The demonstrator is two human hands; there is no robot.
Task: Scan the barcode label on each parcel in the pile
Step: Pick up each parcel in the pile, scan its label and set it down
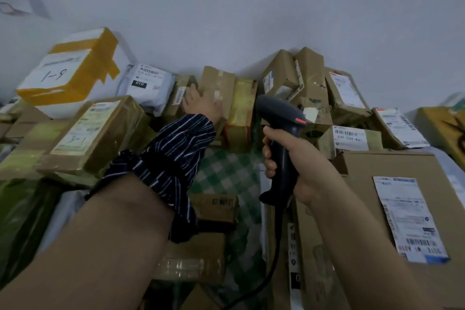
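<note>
Head view, nearest first: a big box [377,209] fills the lower right. Its white label [410,216] faces up, and its left edge runs along the scanner's cord [274,259]. Left of that edge a strip of green checked cloth [226,173] lies bare between the parcels. It is the only open lane, and it narrows toward the far pile. A small box [216,206] sits in this lane, partly under the striped sleeve [171,158] bunched on the left forearm.

Above the lane the right hand [289,158] grips the scanner [281,118], its fingers [269,153] wrapped tight round the handle. The scanner head points away at the far pile, close to the boxes there but not touching them. To the right, just past the big box's far edge, is the K01 box [349,138], its barcode facing the camera. On the left the 3-1 box [93,133] lies tilted, its corner near the sleeve.

Farther on, the left hand [203,104] lies against the face of a tall box [219,88], which stands upright among the rear parcels. The fingers look fairly straight, though blur hides their tips. The tall box is hemmed in on both sides. A white bag [151,85] and the 1-9 box [70,68] stand to the left, and the whole pile backs onto the wall [226,7].
</note>
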